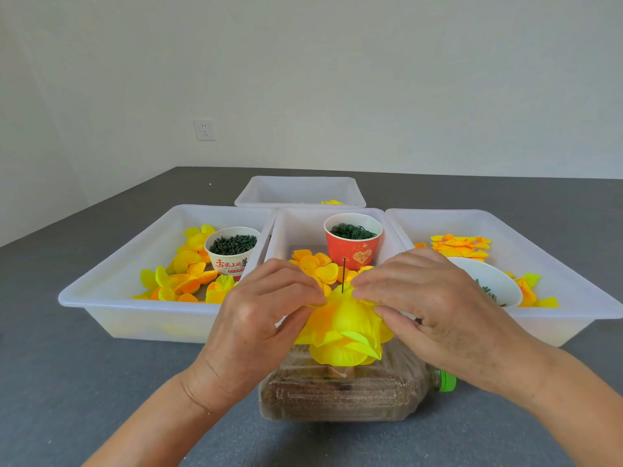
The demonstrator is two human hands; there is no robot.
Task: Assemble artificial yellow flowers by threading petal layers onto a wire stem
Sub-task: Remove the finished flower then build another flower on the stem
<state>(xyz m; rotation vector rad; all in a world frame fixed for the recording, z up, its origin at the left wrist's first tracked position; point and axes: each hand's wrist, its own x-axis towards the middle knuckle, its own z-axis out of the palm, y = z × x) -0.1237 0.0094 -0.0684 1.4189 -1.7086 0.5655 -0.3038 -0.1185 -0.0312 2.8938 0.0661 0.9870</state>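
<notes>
Nearest you on the grey desk (101, 382), a clear plastic bottle with a green cap (340, 392) lies on its side, filled with brown grains. Above it sits the layered yellow fabric flower (344, 328), with a thin dark wire stem (343, 276) standing upright out of its top. Your left hand (259, 315) pinches the flower's upper left petal edge between thumb and fingers; your right hand (435, 298) pinches the upper right edge the same way, so each grip is clamped on the flower, the wire rising between them. Behind your hands, the middle white plastic tray (303, 227) holds loose orange-yellow petal layers (315, 266) and a red paper cup of green rings (352, 241). The left white tray (111, 274) holds more petals and a white paper cup of dark green pieces (231, 249). The right white tray (556, 254) holds petals and a white bowl (488, 279). Farthest stands a fourth white tray (300, 190).
</notes>
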